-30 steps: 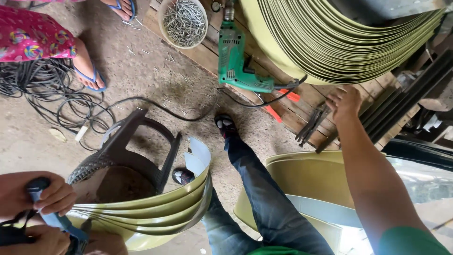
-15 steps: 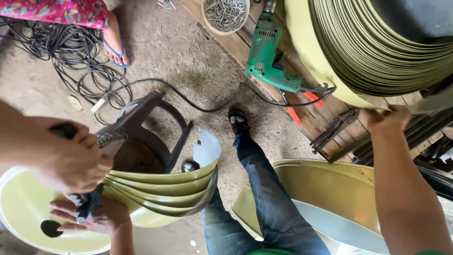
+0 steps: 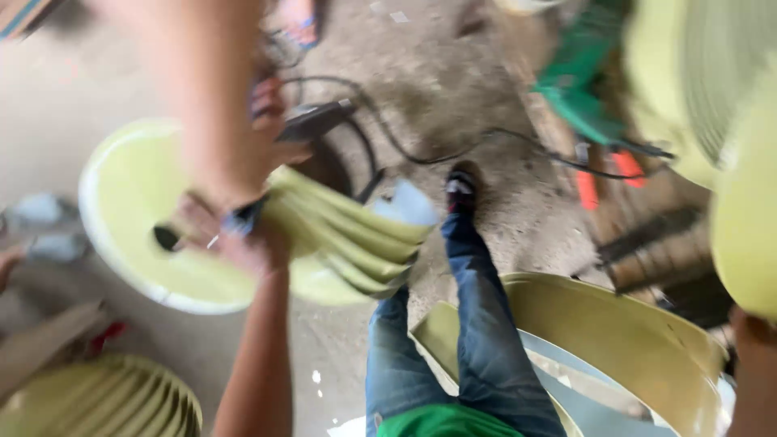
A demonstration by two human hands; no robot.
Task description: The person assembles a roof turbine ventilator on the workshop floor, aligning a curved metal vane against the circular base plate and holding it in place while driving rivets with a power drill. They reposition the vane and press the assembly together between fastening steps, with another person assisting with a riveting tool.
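Comparing this view with the one half a second before shows the camera swung left and blurred. The big roll of yellow-green sheets (image 3: pixel 712 97) has slid to the far right edge, and more of the pale round dish (image 3: pixel 121 202) shows at left. The right hand (image 3: pixel 753 336), earlier up against the roll, now sits lower at the near right edge, beside the loose curved sheet (image 3: pixel 615 332) on the floor. Judged from this, the reach to the roll is over and the work has turned to the left side.

Other items, by size: the person's leg in jeans (image 3: pixel 477 324), stretched toward the far side; the stack of bent sheets (image 3: pixel 356 235), fanned between dish and leg; a second ribbed stack (image 3: pixel 105 400) at near left; a green drill (image 3: pixel 583 81) at far right; a black stand (image 3: pixel 320 121) behind the fan; a dark cable (image 3: pixel 429 154) across the floor.

Hands: the left hand (image 3: pixel 247 247), rising from the near edge, is curled shut on the left end of the stack of bent sheets. Another person's forearm (image 3: pixel 202 97) crosses it from the far side. Whether the right hand is open or closed cannot be told through the blur.
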